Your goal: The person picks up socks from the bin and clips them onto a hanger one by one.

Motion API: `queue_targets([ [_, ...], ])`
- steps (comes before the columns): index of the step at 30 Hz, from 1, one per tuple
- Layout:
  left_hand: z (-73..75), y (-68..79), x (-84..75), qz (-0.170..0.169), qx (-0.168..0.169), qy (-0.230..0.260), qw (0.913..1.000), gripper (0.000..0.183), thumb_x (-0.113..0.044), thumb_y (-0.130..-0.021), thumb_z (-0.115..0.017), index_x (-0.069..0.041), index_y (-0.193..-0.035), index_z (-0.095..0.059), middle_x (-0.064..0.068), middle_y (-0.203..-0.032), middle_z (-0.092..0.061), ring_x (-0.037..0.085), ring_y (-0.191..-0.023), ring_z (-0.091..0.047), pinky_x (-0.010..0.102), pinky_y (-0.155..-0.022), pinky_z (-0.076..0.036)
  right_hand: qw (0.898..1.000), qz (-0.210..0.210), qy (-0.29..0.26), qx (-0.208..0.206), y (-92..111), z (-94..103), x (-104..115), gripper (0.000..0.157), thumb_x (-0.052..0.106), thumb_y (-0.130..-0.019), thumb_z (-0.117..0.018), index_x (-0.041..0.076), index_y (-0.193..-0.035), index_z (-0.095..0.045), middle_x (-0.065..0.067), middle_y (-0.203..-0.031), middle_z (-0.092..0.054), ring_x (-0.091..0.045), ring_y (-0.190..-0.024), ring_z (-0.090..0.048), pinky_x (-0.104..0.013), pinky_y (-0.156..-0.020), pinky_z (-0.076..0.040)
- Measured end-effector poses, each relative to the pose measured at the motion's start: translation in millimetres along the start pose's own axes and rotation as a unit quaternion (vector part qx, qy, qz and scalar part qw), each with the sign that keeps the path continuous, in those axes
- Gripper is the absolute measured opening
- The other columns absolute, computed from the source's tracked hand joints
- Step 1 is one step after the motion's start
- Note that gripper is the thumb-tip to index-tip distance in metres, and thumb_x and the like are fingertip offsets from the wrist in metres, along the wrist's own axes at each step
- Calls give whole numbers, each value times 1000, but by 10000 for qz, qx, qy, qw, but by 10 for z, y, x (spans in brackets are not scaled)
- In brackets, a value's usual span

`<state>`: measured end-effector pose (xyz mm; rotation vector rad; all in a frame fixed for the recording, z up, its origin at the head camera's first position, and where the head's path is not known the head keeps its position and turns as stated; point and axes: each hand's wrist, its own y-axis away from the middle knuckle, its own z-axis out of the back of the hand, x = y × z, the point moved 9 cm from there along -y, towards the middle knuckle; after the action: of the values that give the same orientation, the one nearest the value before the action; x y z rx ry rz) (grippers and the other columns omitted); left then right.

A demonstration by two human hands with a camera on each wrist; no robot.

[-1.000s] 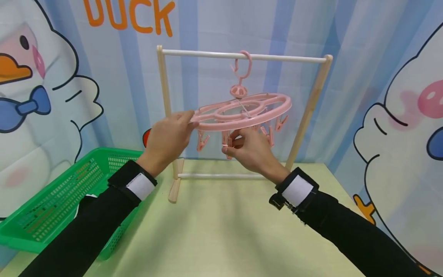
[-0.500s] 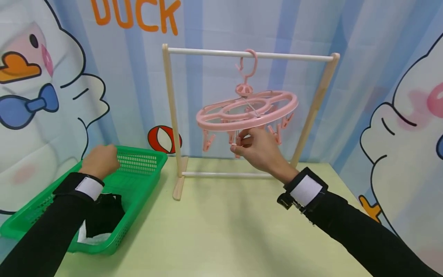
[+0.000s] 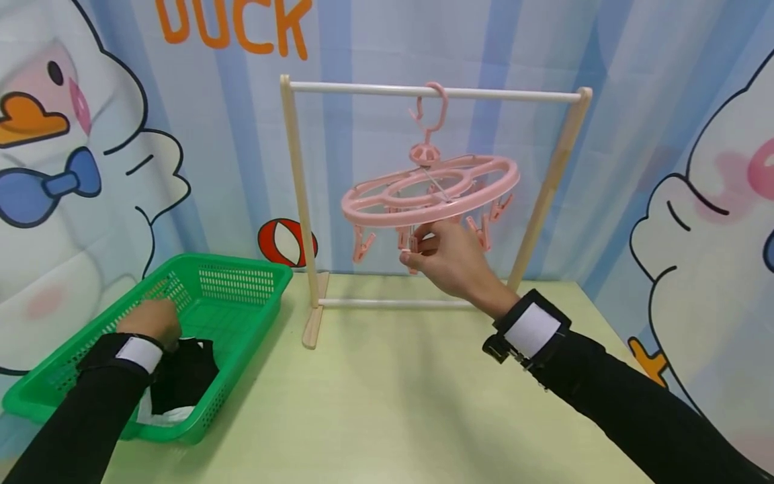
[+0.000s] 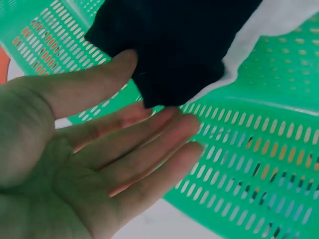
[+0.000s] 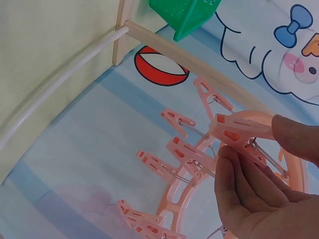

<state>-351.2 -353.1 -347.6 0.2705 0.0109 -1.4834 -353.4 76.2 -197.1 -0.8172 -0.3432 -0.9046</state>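
My left hand [image 3: 151, 319] is down inside the green basket [image 3: 256, 266], beside a piece of black cloth [image 3: 186, 380]. In the left wrist view its thumb overlaps the edge of the black cloth, and the other fingers stretch out loosely beneath. White cloth [image 3: 164, 415] shows under the black one. My right hand [image 3: 450, 259] is under the pink clip hanger [image 3: 393, 218] and pinches one of its pink clothespins [image 5: 241, 134] between thumb and fingers. The hanger's ring tilts, lower on its left side.
Several other clothespins [image 5: 184, 154] dangle from the ring. The hanger hooks over the white bar [image 3: 363, 89] of a wooden-sided rack [image 3: 298, 195] standing on the pale yellow table [image 3: 338, 403]. A duck-print curtain [image 3: 242, 134] covers the wall behind.
My left hand has let go of the hanger's rim, moved left and lowered into the basket. My right hand keeps its pinch on the clothespin.
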Motion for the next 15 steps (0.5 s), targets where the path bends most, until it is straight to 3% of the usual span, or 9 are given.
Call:
queue_targets([
  [6, -10, 3, 47, 67, -523, 341, 9980, 12, 5, -81, -65, 4, -75, -55, 28, -77, -55, 37, -66, -54, 47, -54, -45, 10000, -75, 50, -16, 7, -1, -27, 28, 16, -85, -76, 2, -105, -63, -6, -96, -68, -14, -84, -67, -38, -70, -57],
  [15, 3, 28, 22, 19, -982, 367, 9945, 19, 4, -80, -67, 0, -67, -54, 23, -67, -54, 34, -58, -54, 43, -47, -43, 9999, 77, 28, -61, 11, 3, -31, 31, 13, -85, -76, 5, -111, -61, -7, -99, -65, -15, -85, -67, -38, -69, -57],
])
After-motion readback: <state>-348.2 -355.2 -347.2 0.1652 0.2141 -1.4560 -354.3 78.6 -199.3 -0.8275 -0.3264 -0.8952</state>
